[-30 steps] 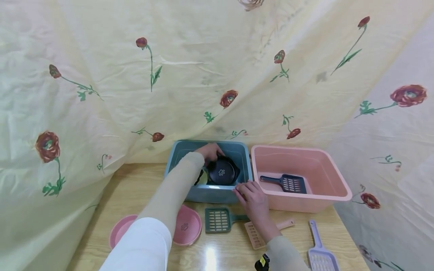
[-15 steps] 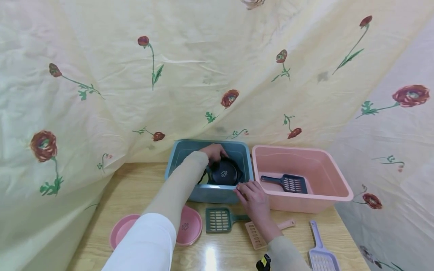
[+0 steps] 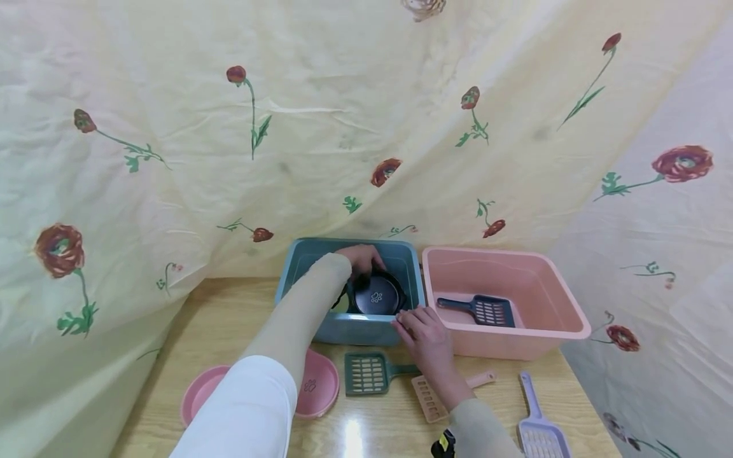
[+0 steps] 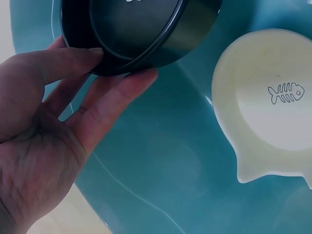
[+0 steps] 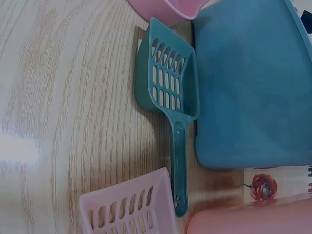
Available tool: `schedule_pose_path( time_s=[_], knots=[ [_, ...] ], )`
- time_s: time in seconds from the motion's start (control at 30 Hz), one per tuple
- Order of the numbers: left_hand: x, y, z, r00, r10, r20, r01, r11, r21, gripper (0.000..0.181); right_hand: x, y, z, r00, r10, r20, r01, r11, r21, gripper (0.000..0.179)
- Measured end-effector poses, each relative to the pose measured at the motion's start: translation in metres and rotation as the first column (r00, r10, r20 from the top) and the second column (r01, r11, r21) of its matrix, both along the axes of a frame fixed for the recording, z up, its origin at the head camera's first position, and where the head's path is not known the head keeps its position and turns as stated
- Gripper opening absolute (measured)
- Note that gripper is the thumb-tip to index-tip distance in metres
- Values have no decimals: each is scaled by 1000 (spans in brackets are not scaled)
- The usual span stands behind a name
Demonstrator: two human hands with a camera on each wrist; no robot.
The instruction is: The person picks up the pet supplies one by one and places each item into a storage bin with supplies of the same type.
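Observation:
In the head view my left hand (image 3: 362, 256) reaches into the blue litter box (image 3: 298, 257) and grips a black pet bowl (image 3: 376, 298) with a white paw print. Thumb and fingers pinch the bowl's rim in the left wrist view, where the bowl looks tilted. A pale yellow cat-eared bowl (image 4: 273, 112) with a fishbone print lies beside it in the box; the arm covers most of it in the head view. My right hand (image 3: 426, 337) holds the box's front rim near its right corner, fingers over the edge. That hand is out of its own wrist view.
To the right stands a pink litter box (image 3: 544, 286) with a dark blue litter scoop (image 3: 492, 310) inside. In front lie a green scoop (image 3: 366, 374), a pink scoop (image 3: 431, 399) and a purple scoop (image 3: 541, 432). Two pink bowls (image 3: 317, 388) sit front left. Flowered cloth (image 3: 343, 114) hangs behind.
The black bowl and my left hand have shifted slightly toward the front right of the blue box. My right hand stays at the rim.

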State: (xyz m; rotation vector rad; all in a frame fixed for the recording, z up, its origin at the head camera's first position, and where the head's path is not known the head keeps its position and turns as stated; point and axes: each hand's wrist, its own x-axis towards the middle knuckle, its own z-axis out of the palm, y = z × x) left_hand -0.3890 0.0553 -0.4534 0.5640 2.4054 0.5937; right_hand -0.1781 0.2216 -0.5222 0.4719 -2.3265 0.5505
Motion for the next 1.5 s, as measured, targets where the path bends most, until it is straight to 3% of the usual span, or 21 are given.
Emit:
schedule_pose_path(
  time_s=[0.2,0.37,0.53,0.63,0.83,1.03,1.17,1.27,1.5],
  knots=[
    [4,-2,-1,999,9,31,-8,1000,-12,47,0,-3,1,1000,3,-4,-3,1000,4,18],
    [5,-3,-5,999,-35,32,35,999,0,48,1,-4,1,999,-9,36,8,1000,13,18],
    [7,-2,-8,999,-20,42,20,1000,0,44,1,-6,-1,999,-4,37,4,1000,9,19],
    [9,-1,-8,999,-29,25,29,999,-26,46,2,-7,0,999,2,37,-2,1000,3,19],
    [11,1,0,992,-114,-51,108,988,-110,47,1,-8,1,1000,14,27,-14,1000,-15,17],
    [9,0,17,996,-91,-16,89,993,-83,46,1,-7,3,1000,23,13,-22,999,-24,17],
    [10,-4,33,995,-99,-9,98,992,-84,47,1,-4,4,1000,13,18,-12,1000,-17,18],
    [14,-10,55,993,-114,-12,113,989,-93,47,2,-2,5,1000,5,27,-5,1000,-9,19],
    [35,-44,120,990,-138,-15,137,987,-79,46,1,-2,3,1000,-6,27,6,1000,-11,19]
  ],
)
